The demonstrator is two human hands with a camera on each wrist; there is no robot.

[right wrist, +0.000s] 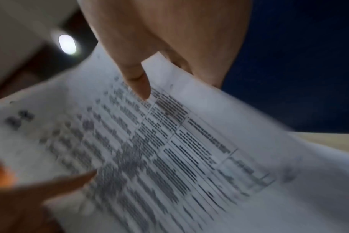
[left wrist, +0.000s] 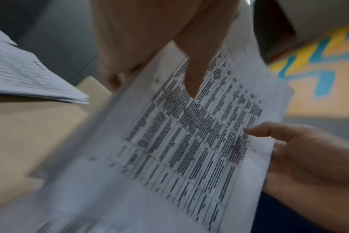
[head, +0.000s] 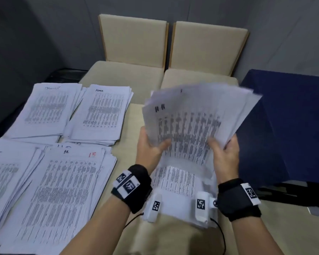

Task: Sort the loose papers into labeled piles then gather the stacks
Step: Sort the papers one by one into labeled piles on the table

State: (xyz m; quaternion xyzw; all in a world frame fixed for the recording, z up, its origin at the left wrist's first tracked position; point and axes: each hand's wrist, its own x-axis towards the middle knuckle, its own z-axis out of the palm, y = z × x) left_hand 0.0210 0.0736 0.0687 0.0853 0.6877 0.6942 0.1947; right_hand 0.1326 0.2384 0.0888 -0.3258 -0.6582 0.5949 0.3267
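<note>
I hold a fanned sheaf of printed papers (head: 197, 118) above the beige table (head: 129, 129), tilted up toward me. My left hand (head: 151, 146) grips its left edge, thumb on the front sheet. My right hand (head: 223, 150) grips the right edge, thumb on top and fingers behind. The left wrist view shows the sheaf (left wrist: 189, 134) blurred, with both thumbs on it. In the right wrist view the sheaf (right wrist: 169, 149) is just as blurred. More sheets (head: 175, 181) lie under my wrists. Four labelled piles lie at the left: far-left (head: 44, 111), "Admin" (head: 101, 115), "IT" (head: 6, 179) and one marked 15 (head: 63, 196).
Two beige chairs (head: 134, 39) stand behind the table. A dark blue cloth (head: 287, 122) covers the surface at the right. A black object (head: 293, 196) lies at the cloth's near edge. Bare tabletop shows between the piles and my hands.
</note>
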